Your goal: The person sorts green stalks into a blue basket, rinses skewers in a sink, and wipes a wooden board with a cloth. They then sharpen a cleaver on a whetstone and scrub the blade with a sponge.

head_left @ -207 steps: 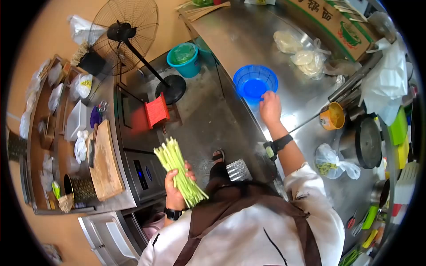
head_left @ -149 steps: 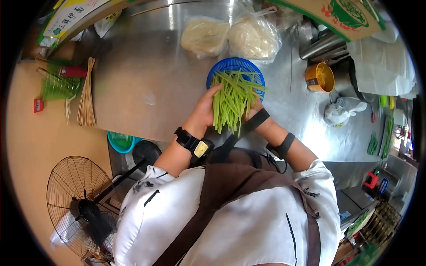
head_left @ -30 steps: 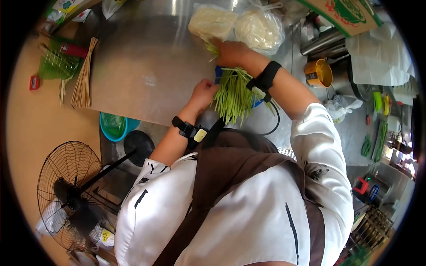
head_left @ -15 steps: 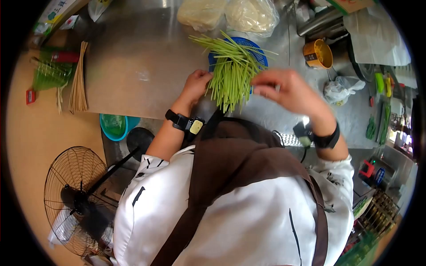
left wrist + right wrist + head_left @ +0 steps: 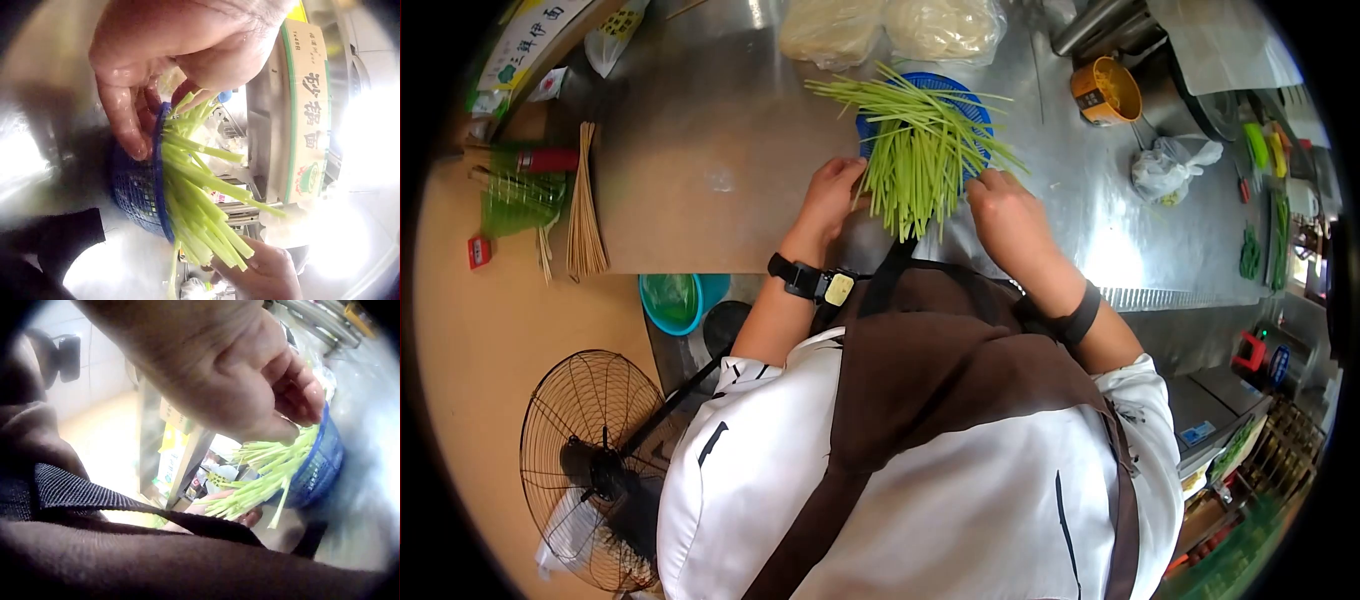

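Observation:
A blue plastic basket (image 5: pixel 975 103) sits on the steel counter, heaped with thin green vegetable stalks (image 5: pixel 915 170). Many stalks hang over its near rim, and some lie crosswise on top. My left hand (image 5: pixel 830 195) holds the basket's left side; in the left wrist view its fingers (image 5: pixel 128 128) lie against the outer wall, with the thumb over the rim. On the opposite side my right hand (image 5: pixel 1012 215) grips the rim, its fingers (image 5: pixel 300 387) curled at the edge and the thumb by the stalks in the right wrist view.
Two plastic bags of pale noodles or dough (image 5: pixel 945 30) lie behind the basket. To the right stand an orange tub (image 5: pixel 1107 92) and a knotted plastic bag (image 5: pixel 1170 172). Thin sticks (image 5: pixel 584 205) lie at the left end; a fan (image 5: pixel 595 470) stands on the floor.
The stalks, first in my left hand, now fill the basket. My right hand has laid a few crosswise on top, then come back from the far side to the right rim.

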